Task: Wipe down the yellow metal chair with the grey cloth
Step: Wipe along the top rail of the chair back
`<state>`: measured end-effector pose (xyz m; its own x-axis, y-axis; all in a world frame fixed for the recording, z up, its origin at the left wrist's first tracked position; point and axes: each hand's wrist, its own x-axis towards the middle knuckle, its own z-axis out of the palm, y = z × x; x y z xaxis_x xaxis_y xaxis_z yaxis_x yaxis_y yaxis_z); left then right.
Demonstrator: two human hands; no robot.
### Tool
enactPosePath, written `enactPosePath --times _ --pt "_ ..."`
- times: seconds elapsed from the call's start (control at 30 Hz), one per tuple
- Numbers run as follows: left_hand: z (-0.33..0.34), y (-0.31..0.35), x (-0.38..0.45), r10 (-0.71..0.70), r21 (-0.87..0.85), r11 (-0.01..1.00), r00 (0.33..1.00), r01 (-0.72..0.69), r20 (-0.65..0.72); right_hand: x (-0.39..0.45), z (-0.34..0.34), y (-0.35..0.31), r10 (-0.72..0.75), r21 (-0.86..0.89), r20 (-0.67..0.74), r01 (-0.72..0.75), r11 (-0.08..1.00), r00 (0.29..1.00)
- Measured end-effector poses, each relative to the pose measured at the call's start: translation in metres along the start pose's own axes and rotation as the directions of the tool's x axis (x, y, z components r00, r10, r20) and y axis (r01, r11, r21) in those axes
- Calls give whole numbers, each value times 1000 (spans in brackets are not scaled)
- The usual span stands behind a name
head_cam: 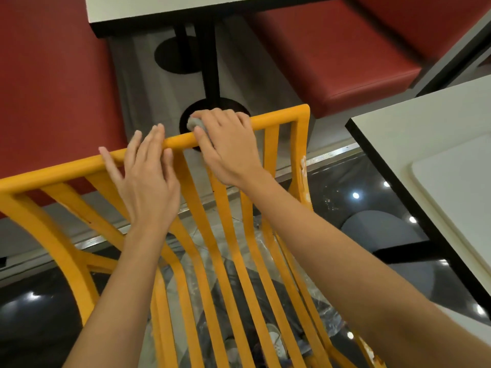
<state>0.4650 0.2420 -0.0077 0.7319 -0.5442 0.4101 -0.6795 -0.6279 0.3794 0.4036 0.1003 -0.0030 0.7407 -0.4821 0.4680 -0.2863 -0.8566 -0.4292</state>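
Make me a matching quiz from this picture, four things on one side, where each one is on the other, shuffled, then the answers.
1. left hand
2. crumpled grey cloth
3. red padded bench seat
4. white table with black edge

A. under the right hand on the top rail
B. far right
C. fingers straight, resting on the yellow metal chair back
D. beyond the chair, upper right

Pairs: 1-C, 2-A, 3-D, 4-B

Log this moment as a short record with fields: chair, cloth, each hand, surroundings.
chair: yellow metal chair, slatted back, paint chipped on its right upright
cloth: grey cloth, bunched on the top rail
right hand: right hand grips the cloth against the top rail
left hand: left hand rests on the top rail, fingers straight
surroundings: white table to the right, red bench seat beyond
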Motion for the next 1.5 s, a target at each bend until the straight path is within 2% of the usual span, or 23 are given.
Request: enactPosePath --times 0.07,0.13,0.17,0.27,0.33,0.4,0.57,0.7,0.8,0.87,0.93,1.0,1.07,1.13,1.27,1.4,1.5 --pt "-3 9 3 -49 -90 995 998 45 -40 5 2 -18 -57 112 127 43 993 990" --pt "-5 23 8 -13 -124 992 998 5 -65 10 -8 -11 -56 296 254 -22 955 966" --pt "-3 32 12 32 -112 993 998 -38 -56 11 -16 0 -27 332 276 -69 941 961" --pt "15 58 21 146 39 988 988 -148 46 2 -38 46 96 138 163 -119 983 982" --pt "26 71 27 141 162 975 985 -155 95 -6 -42 65 85 54 104 -90 994 991" --pt "32 78 32 100 221 967 986 -128 135 -10 -38 72 45 47 102 -50 998 994" --pt "20 41 28 219 168 958 972 -231 90 -9 -40 75 19 67 80 -24 997 997" --pt "-7 -16 19 80 137 987 997 -82 23 -9 -38 72 28 76 66 -33 997 997" --pt "0 -6 21 25 115 993 999 -22 -30 -9 -36 68 49 92 53 -54 994 997" --pt "10 19 25 84 68 994 996 -84 4 -9 -36 67 53 80 57 -57 995 997" --pt "19 40 24 187 68 978 976 -195 116 -9 -38 67 41 56 64 -45 997 997" --pt "19 40 23 251 115 954 947 -277 200 -8 -41 67 30 41 85 -34 999 996" --pt "10 24 22 317 146 925 925 -350 207 -7 -46 68 35 40 108 -39 998 994" --pt "-3 1 21 333 144 921 923 -362 191 -7 -48 68 41 47 120 -47 998 992" --pt "-28 -39 17 232 186 944 948 -274 218 -7 -47 66 59 36 133 -64 997 989" --pt "-35 -44 18 220 60 970 953 -237 206 -14 -48 57 103 13 158 -107 994 982" --pt "-34 -39 15 163 -170 975 980 -142 112 -35 -52 41 61 68 37 -63 996 997"
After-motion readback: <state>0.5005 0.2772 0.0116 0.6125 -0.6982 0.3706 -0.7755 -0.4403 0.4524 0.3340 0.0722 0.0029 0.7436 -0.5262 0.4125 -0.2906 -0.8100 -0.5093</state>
